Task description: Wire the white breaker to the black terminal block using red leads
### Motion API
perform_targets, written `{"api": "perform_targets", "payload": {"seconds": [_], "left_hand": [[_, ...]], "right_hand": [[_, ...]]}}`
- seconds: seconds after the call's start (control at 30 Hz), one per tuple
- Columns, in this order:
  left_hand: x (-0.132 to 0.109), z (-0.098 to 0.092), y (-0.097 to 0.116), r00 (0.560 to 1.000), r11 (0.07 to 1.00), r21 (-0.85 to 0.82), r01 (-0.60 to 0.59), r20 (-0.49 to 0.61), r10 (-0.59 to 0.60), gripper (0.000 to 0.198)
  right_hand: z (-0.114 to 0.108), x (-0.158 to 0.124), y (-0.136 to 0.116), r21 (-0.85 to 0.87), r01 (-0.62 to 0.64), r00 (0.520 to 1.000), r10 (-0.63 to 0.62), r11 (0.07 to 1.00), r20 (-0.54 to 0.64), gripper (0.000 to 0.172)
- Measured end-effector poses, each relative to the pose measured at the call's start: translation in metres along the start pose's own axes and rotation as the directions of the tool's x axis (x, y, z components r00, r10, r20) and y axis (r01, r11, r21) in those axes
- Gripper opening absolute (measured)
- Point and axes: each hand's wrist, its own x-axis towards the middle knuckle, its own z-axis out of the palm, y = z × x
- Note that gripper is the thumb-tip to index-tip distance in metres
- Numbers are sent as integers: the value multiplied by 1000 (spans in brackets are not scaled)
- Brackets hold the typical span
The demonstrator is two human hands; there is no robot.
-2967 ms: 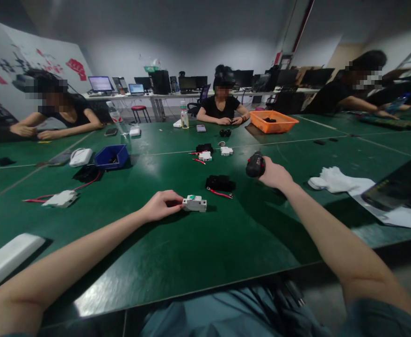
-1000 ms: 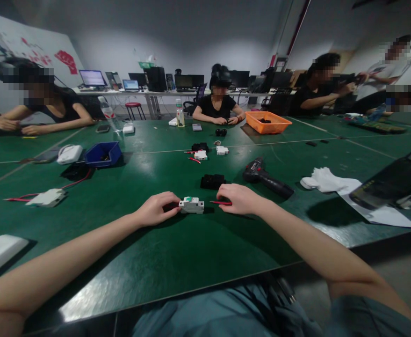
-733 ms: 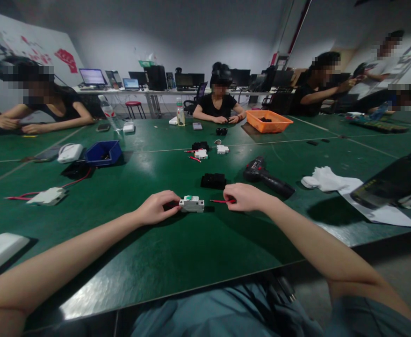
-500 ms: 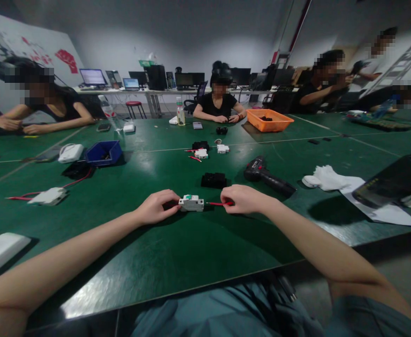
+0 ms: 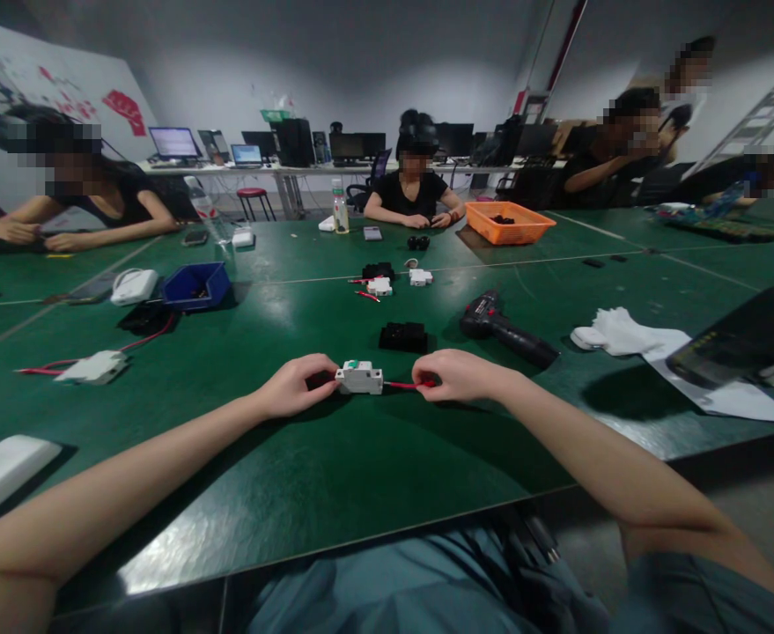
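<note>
Just in front of me a white circuit breaker [image 5: 362, 378] with a green switch stands on the green table. My left hand [image 5: 302, 385] is closed, thumb and fingers pinching its left end. A short red wire [image 5: 402, 385] is pinched in my closed right hand [image 5: 456, 374]. The wire's bare tip points left and meets the breaker's right end; I cannot tell whether it sits inside the terminal. Behind the breaker lies a black block-shaped part [image 5: 403, 336].
A power screwdriver [image 5: 505, 330] lies right of the black part. Farther off are more breakers [image 5: 379, 286], a blue bin [image 5: 196, 288] and an orange basket [image 5: 509, 231]. On the left rests a wired breaker [image 5: 93, 367]; at right, a large black object [image 5: 743, 330]. People sit around the table.
My right hand has moved slightly left, bringing the red wire's tip from a small gap up to the breaker's right end. My left hand keeps its hold.
</note>
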Motion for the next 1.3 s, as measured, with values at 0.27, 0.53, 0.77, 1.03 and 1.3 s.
{"api": "perform_targets", "payload": {"seconds": [0.27, 0.53, 0.77, 1.03, 1.3], "left_hand": [[2, -2, 0, 997, 995, -73, 70, 22, -68, 28], [2, -1, 0, 997, 993, -90, 77, 24, -75, 27], [2, -2, 0, 997, 994, -85, 73, 21, -71, 26], [1, -1, -1, 999, 997, -65, 38, 15, -37, 27], [-1, 1, -1, 1000, 999, 32, -11, -10, 12, 24]], "right_hand": [[2, 1, 0, 27, 10, 1000, -10, 1000, -13, 10], [4, 1, 6, 52, 24, 997, -20, 998, -69, 11], [6, 3, 1, 65, 28, 999, -25, 998, -48, 9], [5, 2, -3, 49, 29, 996, -25, 998, -84, 9], [8, 3, 4, -44, 99, 986, -104, 994, -132, 16]]}}
